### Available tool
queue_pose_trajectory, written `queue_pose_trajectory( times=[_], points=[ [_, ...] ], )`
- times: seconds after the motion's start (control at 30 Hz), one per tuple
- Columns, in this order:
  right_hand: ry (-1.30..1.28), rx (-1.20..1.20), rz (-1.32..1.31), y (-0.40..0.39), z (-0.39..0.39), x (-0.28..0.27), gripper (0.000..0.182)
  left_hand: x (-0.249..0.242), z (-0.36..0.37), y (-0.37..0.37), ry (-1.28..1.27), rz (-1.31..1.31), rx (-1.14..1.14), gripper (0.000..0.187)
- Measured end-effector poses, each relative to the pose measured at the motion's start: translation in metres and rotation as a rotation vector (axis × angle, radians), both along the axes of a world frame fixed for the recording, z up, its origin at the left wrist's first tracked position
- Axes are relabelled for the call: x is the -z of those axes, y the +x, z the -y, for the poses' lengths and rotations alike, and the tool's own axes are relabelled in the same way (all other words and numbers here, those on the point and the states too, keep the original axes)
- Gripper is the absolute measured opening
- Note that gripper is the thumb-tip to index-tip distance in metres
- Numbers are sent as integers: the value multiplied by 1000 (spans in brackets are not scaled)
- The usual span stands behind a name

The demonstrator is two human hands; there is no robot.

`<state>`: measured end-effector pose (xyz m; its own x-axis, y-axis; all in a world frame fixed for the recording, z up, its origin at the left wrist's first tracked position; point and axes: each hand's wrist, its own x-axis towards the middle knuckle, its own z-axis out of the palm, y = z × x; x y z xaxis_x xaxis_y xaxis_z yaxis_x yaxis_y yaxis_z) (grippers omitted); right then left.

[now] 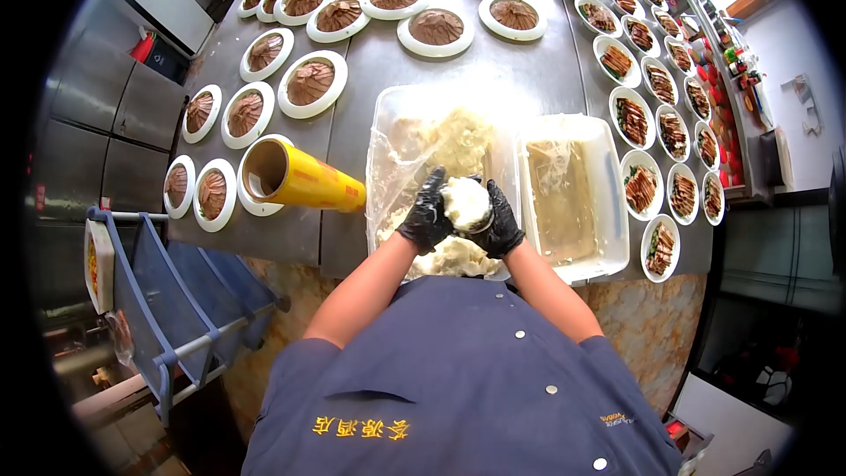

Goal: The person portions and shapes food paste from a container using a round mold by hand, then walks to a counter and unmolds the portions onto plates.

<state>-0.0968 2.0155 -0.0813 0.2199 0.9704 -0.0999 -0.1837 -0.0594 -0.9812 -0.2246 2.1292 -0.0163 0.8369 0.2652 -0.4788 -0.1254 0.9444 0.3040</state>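
Both hands wear black gloves and meet over a clear plastic tub (516,145). Between them is a rounded lump of white, sticky-looking food (465,201). My left hand (426,214) curves round its left side with the fingers closed in. From the right, my right hand (501,224) cups the lump, its fingers partly hidden behind it. More of the pale, soft food (458,257) fills the tub under my hands, and crumpled clear film (397,143) lies along its left side.
A second tub (615,211) with a shallow pale residue stands to the right. A yellow roll (308,178) lies at the left. Plates of fanned sliced meat (313,84) cover the left and back of the steel table; bowls of meat strips (641,185) line the right.
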Motion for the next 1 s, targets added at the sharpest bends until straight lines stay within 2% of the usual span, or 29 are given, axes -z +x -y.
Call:
queue_pose_trajectory(
  times=[0.07,0.13,0.2,0.23,0.27,0.3,0.37,0.4,0.43,0.47,0.5,0.57,0.6,0.67,0.7,0.77,0.8,0.87,0.93,0.97,1.0],
  points=[
    [-39,92,-58,-10,5,3,50,0,1,-1,330,-138,148,55],
    [-25,117,83,-14,7,22,47,31,-7,-6,1379,-249,40,50],
    [-27,130,118,-16,4,-8,41,64,-12,-11,2421,-337,-105,49],
    [-28,136,135,-17,3,-24,38,60,-5,-5,1906,-302,-158,53],
    [-56,166,-100,-18,3,-27,35,56,8,7,1390,-262,-197,58],
    [-32,165,-214,-16,3,-16,33,52,14,14,875,-215,-224,63],
    [67,149,-658,-10,-2,30,31,31,14,13,1605,-409,-17,76],
    [107,115,-887,-11,-4,28,31,18,15,16,1611,-453,4,70],
    [76,171,-776,-14,-6,25,31,12,17,20,1619,-500,25,65],
    [37,225,-665,-18,-8,22,32,30,19,23,1594,-508,-60,50],
    [26,217,-541,-19,-8,16,33,40,16,18,1855,-424,-103,37],
    [-6,170,-289,-21,-7,-5,37,18,12,16,2007,-396,-170,29],
    [-9,149,-190,-21,-9,-15,40,20,11,18,1856,-491,-116,24],
    [-24,173,-505,-24,-12,-33,42,27,5,21,1548,-660,-12,21],
    [3,158,-548,-24,-11,-38,44,30,2,21,1588,-666,-38,21],
    [13,134,-323,-25,-8,-43,46,36,-4,21,1664,-676,-94,21],
    [-3,122,-55,-25,-7,-44,47,29,-8,21,1642,-708,-39,20],
    [33,70,609,-17,-5,-38,50,32,-15,26,1596,-779,-84,25],
    [47,33,817,-16,-8,-77,50,37,-19,26,1546,-852,-126,40],
    [56,17,925,-15,-9,-91,50,37,-20,25,1475,-812,-98,41],
    [104,69,887,-14,-4,-69,51,37,-21,23,1401,-770,-69,41]
  ],
)
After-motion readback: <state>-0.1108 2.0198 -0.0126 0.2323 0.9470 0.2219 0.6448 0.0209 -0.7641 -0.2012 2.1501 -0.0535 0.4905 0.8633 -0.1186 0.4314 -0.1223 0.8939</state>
